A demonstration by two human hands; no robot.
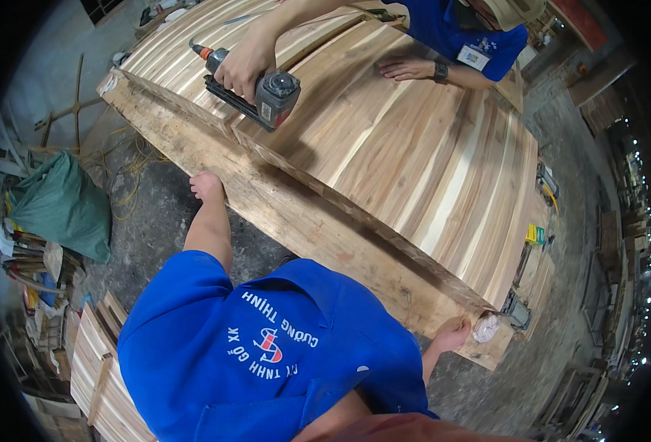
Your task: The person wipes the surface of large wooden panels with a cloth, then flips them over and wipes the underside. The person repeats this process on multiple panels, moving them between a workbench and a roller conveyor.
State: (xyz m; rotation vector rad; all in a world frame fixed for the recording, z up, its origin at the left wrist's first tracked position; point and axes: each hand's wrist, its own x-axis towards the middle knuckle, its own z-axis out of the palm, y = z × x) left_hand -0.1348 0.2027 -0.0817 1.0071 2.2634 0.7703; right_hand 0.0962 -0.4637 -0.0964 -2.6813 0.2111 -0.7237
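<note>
A long light-brown wooden board [340, 243] runs in front of me, from upper left to lower right. My left hand [207, 186] is closed at its near edge, fingers curled; the fingertips are partly hidden. Near the board's right end my right hand [452, 334] is closed on the same edge. A crumpled white wad [486, 328] lies just beside its fingers. Beyond the board is a large striped wooden panel [406, 140]. Across it, a co-worker's hand [248, 70] grips a dark nail gun [277, 94] with a hose. Their other hand [406, 68] lies flat on the panel.
A green sack [64, 206] stands at the left, beside a heap of wood scraps [42, 276]. Yellow cords [130, 184] lie on the floor. Light wooden panels [100, 368] are behind me at lower left. Another dark tool [517, 313] rests by the panel's right corner.
</note>
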